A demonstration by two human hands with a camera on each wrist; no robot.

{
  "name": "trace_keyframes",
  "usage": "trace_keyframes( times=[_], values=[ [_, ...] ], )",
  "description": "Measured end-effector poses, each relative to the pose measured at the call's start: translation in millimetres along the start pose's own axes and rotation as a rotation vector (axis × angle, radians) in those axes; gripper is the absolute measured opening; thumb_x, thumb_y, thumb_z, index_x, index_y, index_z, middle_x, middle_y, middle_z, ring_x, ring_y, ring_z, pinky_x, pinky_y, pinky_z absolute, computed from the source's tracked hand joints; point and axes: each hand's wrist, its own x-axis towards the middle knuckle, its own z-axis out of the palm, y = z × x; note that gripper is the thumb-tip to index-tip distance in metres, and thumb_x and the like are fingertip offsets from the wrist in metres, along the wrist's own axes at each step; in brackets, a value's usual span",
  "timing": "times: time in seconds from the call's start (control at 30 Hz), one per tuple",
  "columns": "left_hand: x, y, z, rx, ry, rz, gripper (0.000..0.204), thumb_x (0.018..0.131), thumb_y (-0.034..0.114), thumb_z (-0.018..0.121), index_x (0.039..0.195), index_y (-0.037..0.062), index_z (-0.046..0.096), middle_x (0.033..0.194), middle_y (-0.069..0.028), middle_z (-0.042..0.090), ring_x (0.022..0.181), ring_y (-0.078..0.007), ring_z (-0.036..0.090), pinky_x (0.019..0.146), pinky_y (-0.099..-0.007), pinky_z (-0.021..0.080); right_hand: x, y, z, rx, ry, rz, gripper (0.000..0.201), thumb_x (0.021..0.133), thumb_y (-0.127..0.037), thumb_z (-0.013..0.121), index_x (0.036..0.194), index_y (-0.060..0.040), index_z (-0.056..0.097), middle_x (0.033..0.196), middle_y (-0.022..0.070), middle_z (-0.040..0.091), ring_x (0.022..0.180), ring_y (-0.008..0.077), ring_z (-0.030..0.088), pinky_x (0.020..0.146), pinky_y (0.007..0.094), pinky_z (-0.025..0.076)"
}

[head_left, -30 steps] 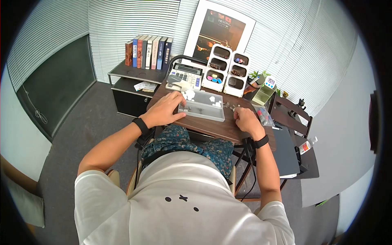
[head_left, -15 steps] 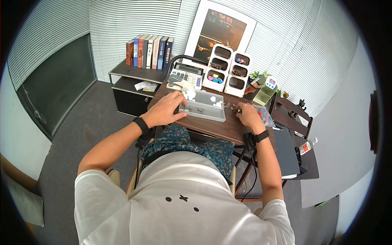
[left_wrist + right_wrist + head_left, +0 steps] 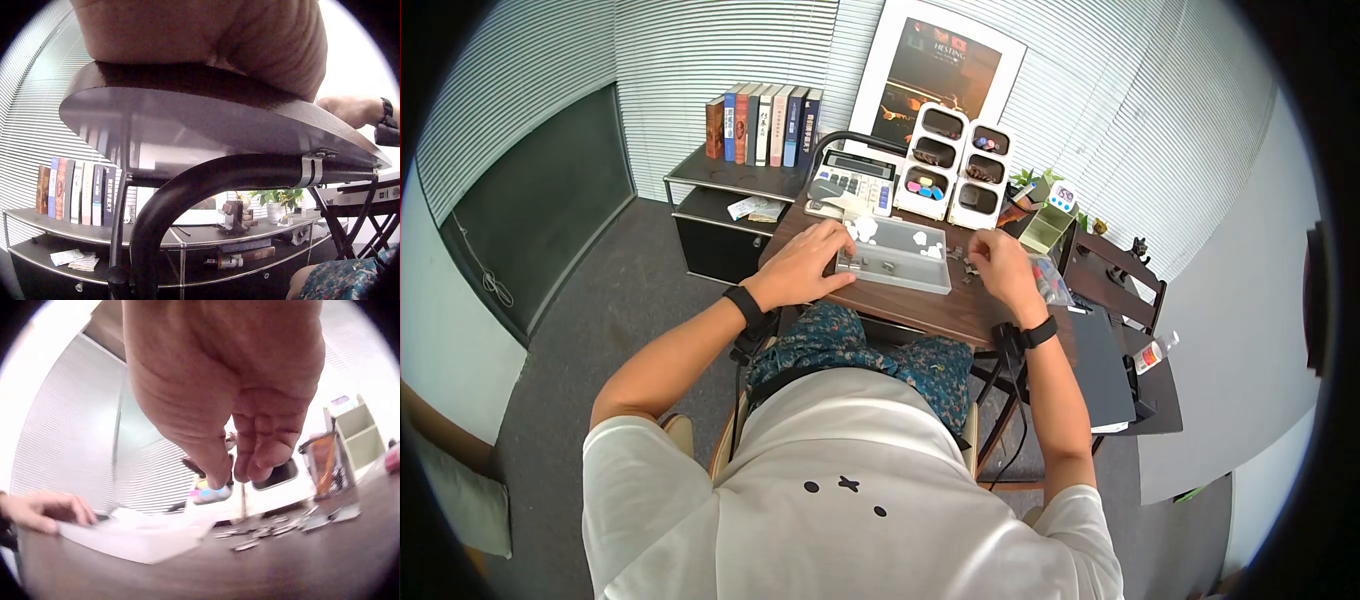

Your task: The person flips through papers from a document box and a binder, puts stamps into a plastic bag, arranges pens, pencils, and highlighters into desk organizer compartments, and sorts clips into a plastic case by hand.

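Note:
A translucent plastic box (image 3: 920, 279) lies on the dark wooden table. White paper-like pieces (image 3: 866, 230) show in its back part, and a few small metal clips (image 3: 888, 266) in its front part. My left hand (image 3: 805, 265) holds the box's left end, fingers over the side and thumb at the near corner. Beyond the box's right end, my right hand (image 3: 1006, 268) hovers over a loose group of small metal clips (image 3: 275, 529). In the right wrist view its thumb and visible fingers point down, apart, with nothing seen between them.
Behind the box stand a calculator (image 3: 855, 184) and a white organizer (image 3: 949, 206) with several compartments. A mesh pen holder (image 3: 326, 464), a green box with a clock (image 3: 1045, 235) and a plastic bag of colored items (image 3: 1050, 285) stand to the right.
My right hand has risen off the tabletop near the clips and shifted slightly back, its fingers loosening. Another metal clip shows in the box's front part. My left hand stays at the box.

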Motion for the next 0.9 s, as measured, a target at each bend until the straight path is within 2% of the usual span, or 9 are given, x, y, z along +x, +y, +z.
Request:
trace_keyframes(
  times=[0.13,0.2,0.27,0.4,0.53,0.67,0.77,0.83,0.9],
  values=[
    [0.2,-0.8,0.6,-0.008,0.012,0.009,0.037,0.094,0.024,0.078,0.121,0.0087,0.058,0.13,-0.013,0.055,0.128,-0.0367,0.056,0.108,-0.0456,0.046,6.7,-42.9,-1.4,0.335,-0.069,0.027,0.01,0.085,-0.005,0.076,0.095,-0.0011,0.073,0.088,0.019,0.073,0.083,0.0395,0.071,0.075,0.0481,0.055],
    [-0.4,-0.3,-0.6,-0.006,0.003,-0.001,0.037,0.094,0.024,0.078,0.12,0.0086,0.058,0.129,-0.013,0.055,0.127,-0.0366,0.056,0.108,-0.0456,0.046,6.5,-33.8,1.4,0.192,-0.02,-0.056,0.015,0.085,-0.004,0.076,0.099,-0.0004,0.074,0.09,0.0207,0.074,0.087,0.0405,0.073,0.077,0.0487,0.057],
    [-0.2,0.7,-1.9,-0.006,-0.004,-0.002,0.036,0.094,0.024,0.078,0.12,0.0086,0.058,0.129,-0.0129,0.055,0.127,-0.0366,0.056,0.108,-0.0455,0.046,1.1,-11.5,5.4,-0.115,-0.16,0.053,0.019,0.082,-0.003,0.078,0.1,-0.0008,0.074,0.094,0.0229,0.075,0.093,0.0424,0.073,0.081,0.0504,0.058],
    [0.8,-0.5,0.0,-0.001,0.008,0.017,0.036,0.094,0.024,0.078,0.12,0.0087,0.058,0.129,-0.0127,0.055,0.126,-0.0363,0.056,0.107,-0.0455,0.046,-11.5,1.6,12.1,-0.098,-0.235,0.002,0.013,0.081,-0.004,0.078,0.093,-0.0025,0.075,0.094,0.0246,0.074,0.096,0.0438,0.072,0.085,0.0524,0.058],
    [-0.1,-0.5,0.8,-0.001,0.001,-0.006,0.036,0.094,0.024,0.078,0.12,0.0086,0.059,0.129,-0.0126,0.055,0.126,-0.0363,0.056,0.107,-0.0454,0.045,-5.3,15.6,19.0,-0.15,-0.258,-0.1,0.005,0.082,0.001,0.07,0.085,-0.002,0.071,0.084,0.023,0.073,0.088,0.0446,0.072,0.08,0.0519,0.058],
    [0.5,0.3,-1.0,0.0,0.01,-0.004,0.036,0.094,0.024,0.078,0.12,0.0087,0.059,0.129,-0.0128,0.055,0.126,-0.0364,0.056,0.108,-0.0455,0.045,-4.6,9.4,15.7,-0.196,-0.235,-0.072,0.008,0.082,0.003,0.065,0.085,-0.002,0.071,0.08,0.0221,0.072,0.084,0.045,0.072,0.078,0.0513,0.058],
    [-1.3,-1.6,1.2,-0.015,-0.004,0.002,0.036,0.094,0.025,0.078,0.12,0.0089,0.059,0.129,-0.013,0.055,0.127,-0.0365,0.056,0.108,-0.0458,0.045,-2.1,-10.8,8.4,-0.162,-0.077,-0.07,0.007,0.083,0.0,0.068,0.09,-0.001,0.071,0.083,0.0231,0.072,0.085,0.0453,0.071,0.078,0.0516,0.058],
    [-0.3,-0.2,0.2,-0.006,0.01,0.002,0.036,0.094,0.024,0.078,0.12,0.0091,0.059,0.129,-0.0128,0.055,0.127,-0.0363,0.056,0.108,-0.0457,0.045,4.0,-41.7,-9.8,0.28,-0.093,0.037,0.011,0.085,-0.004,0.073,0.096,-0.0001,0.07,0.087,0.0236,0.072,0.089,0.0443,0.072,0.081,0.051,0.058],
    [0.2,-0.1,0.5,-0.006,0.003,-0.005,0.036,0.094,0.024,0.078,0.12,0.0091,0.059,0.129,-0.0126,0.055,0.127,-0.0363,0.056,0.109,-0.0456,0.045,5.8,-28.2,-5.0,0.153,-0.074,-0.005,0.015,0.086,-0.005,0.075,0.099,0.0,0.071,0.09,0.0235,0.073,0.092,0.0432,0.072,0.084,0.0507,0.057]
  ],
)
